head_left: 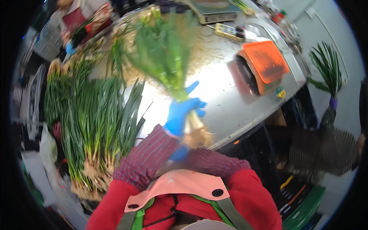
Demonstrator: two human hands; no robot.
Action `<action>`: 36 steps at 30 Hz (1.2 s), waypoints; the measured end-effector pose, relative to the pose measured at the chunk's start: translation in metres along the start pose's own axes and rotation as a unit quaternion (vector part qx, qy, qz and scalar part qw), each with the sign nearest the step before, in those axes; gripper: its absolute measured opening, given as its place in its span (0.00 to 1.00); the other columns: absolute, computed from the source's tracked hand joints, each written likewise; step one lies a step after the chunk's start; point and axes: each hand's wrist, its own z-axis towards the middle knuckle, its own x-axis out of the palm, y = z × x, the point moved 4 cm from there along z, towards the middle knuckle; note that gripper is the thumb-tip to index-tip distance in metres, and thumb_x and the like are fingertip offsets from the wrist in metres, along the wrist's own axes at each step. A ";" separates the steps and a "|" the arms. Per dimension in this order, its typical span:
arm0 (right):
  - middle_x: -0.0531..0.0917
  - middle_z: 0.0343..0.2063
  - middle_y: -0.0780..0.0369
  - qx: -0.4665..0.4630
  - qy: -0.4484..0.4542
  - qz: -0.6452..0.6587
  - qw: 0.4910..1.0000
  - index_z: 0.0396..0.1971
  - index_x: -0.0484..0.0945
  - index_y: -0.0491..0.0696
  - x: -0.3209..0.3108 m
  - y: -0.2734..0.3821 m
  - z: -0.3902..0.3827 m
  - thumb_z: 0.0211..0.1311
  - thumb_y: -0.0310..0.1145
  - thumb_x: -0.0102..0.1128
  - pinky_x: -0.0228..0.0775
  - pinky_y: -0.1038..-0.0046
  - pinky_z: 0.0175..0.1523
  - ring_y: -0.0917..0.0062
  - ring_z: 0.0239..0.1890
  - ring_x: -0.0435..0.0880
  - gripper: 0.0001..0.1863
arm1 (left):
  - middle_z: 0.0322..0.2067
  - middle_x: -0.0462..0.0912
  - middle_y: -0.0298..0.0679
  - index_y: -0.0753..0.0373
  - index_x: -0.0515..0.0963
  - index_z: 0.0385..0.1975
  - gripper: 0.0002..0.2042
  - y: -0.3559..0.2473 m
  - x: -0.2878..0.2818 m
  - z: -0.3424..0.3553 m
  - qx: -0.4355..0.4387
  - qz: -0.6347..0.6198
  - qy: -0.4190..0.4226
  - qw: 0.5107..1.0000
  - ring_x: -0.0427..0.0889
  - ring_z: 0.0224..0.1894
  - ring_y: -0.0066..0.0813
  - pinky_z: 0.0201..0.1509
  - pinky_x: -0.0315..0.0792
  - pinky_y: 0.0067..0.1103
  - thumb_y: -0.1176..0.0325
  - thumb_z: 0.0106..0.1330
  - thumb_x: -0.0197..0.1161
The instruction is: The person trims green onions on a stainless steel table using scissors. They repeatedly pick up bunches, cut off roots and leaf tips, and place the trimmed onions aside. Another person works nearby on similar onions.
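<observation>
Through the left grip (181,112) runs a leafy bunch (170,67).

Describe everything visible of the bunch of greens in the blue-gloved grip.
The bunch of greens has long, narrow green leaves, blurred and fanned out, narrowing to paler stems, whitish bases and tangled tan roots. The left hand's fingers wrap its lower stems over the metal table, leaves pointing away, roots nearer the body. Whether the right hand touches it is unclear.
</observation>
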 end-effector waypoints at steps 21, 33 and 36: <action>0.84 0.38 0.54 0.057 -0.136 -0.023 0.989 0.56 0.75 0.44 0.004 0.046 -0.065 0.67 0.32 0.54 0.74 0.66 0.46 0.67 0.39 0.83 0.19 | 0.27 0.86 0.44 0.69 0.83 0.33 0.19 -0.013 -0.206 -0.149 -0.022 0.133 -0.233 0.963 0.85 0.26 0.28 0.30 0.78 0.22 0.55 0.69 0.58; 0.84 0.40 0.59 -0.125 -0.046 -0.380 0.915 0.59 0.71 0.45 0.126 0.115 0.007 0.57 0.32 0.59 0.74 0.60 0.41 0.62 0.39 0.83 0.27 | 0.31 0.79 0.53 0.65 0.81 0.36 0.12 -0.024 -0.347 -0.353 0.036 0.624 -0.431 0.651 0.79 0.34 0.49 0.38 0.70 0.34 0.63 0.69 0.55; 0.83 0.37 0.60 -0.143 -0.012 -0.551 0.822 0.61 0.71 0.52 0.150 0.112 0.021 0.50 0.27 0.58 0.73 0.58 0.37 0.62 0.37 0.82 0.32 | 0.29 0.77 0.53 0.63 0.79 0.28 0.10 -0.020 -0.353 -0.339 0.105 0.613 -0.420 0.661 0.76 0.33 0.54 0.37 0.69 0.37 0.64 0.65 0.59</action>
